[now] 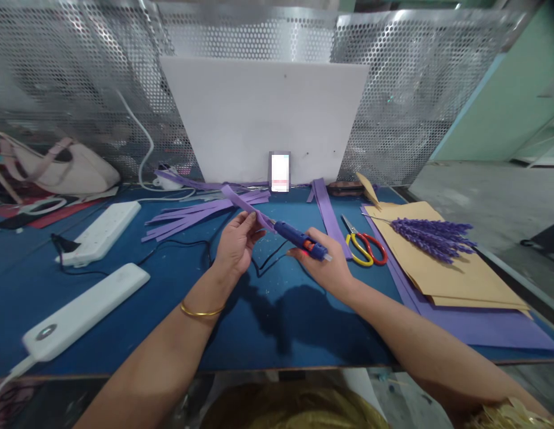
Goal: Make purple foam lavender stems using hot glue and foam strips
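Between the thumb and fingers of my left hand (237, 241) is a purple paper strip (241, 201), its far part curving up and to the left. My right hand (324, 262) grips a blue glue gun (294, 234) with an orange part on its body and a clear glue stick poking out of the back. The gun's nozzle points left and meets or nearly meets the strip's near end; whether they touch I cannot tell. More purple strips (191, 215) lie fanned out behind my left hand. A wider purple strip (328, 214) lies beyond my right hand.
Scissors (364, 247) with yellow and red handles lie right of my right hand. Tan sheets (455, 280) over purple sheets bear a purple flower bunch (431, 237). Leftward are two white power strips (86, 313), black cords and a bag (57, 161). A phone (279, 171) leans against a white board (268, 113).
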`<action>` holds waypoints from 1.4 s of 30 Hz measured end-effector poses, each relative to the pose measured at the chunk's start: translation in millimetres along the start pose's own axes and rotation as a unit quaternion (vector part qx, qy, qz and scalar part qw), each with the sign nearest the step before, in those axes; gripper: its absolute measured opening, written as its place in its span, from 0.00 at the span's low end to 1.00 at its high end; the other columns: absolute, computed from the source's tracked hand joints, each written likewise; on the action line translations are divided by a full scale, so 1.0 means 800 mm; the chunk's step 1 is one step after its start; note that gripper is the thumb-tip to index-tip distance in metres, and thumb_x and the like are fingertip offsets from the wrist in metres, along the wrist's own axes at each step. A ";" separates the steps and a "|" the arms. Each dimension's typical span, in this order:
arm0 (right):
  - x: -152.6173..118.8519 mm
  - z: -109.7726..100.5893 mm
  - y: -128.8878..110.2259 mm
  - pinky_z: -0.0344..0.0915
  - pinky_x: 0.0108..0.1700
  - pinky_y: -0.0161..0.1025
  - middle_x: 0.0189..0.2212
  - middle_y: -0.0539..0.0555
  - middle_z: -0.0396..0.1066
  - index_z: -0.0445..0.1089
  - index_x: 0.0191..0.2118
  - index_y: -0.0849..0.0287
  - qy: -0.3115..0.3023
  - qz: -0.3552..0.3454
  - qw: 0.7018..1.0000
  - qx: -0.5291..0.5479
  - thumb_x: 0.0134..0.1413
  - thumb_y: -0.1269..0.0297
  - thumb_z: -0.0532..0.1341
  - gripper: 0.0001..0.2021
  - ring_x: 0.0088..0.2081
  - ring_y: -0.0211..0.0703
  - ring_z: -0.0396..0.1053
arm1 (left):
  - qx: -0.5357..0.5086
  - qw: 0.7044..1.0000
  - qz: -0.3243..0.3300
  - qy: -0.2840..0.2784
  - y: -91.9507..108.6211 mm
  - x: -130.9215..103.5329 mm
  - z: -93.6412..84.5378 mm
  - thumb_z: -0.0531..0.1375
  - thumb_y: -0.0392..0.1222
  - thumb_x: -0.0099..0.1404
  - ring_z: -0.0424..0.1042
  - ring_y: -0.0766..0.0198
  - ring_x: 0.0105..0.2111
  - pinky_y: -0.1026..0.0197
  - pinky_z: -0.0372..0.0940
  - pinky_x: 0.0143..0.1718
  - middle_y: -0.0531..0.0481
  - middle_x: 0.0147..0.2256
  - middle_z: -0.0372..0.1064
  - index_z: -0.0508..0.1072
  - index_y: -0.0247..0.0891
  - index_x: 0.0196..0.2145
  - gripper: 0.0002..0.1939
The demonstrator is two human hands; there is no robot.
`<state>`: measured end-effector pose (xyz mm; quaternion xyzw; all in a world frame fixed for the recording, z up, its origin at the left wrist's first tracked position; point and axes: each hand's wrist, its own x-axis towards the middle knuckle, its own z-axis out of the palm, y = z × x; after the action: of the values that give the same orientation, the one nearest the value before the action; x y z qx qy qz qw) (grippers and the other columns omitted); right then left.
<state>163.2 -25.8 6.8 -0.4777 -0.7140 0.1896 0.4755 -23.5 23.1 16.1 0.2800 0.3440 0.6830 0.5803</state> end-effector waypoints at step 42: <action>-0.001 0.001 0.000 0.52 0.30 0.35 0.24 0.45 0.60 0.57 0.27 0.54 0.002 -0.006 1.000 -0.021 0.53 0.53 0.65 0.17 0.27 0.37 0.56 | -0.017 0.999 0.021 0.041 0.010 0.006 -0.001 0.72 0.36 0.54 0.74 0.70 0.23 0.69 0.67 0.26 0.57 0.26 0.75 0.69 0.38 0.30 0.14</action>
<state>162.4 -26.0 6.1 -0.4832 -0.7200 0.1706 0.4680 -30.2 27.1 21.8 0.2486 0.3497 0.7116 0.5564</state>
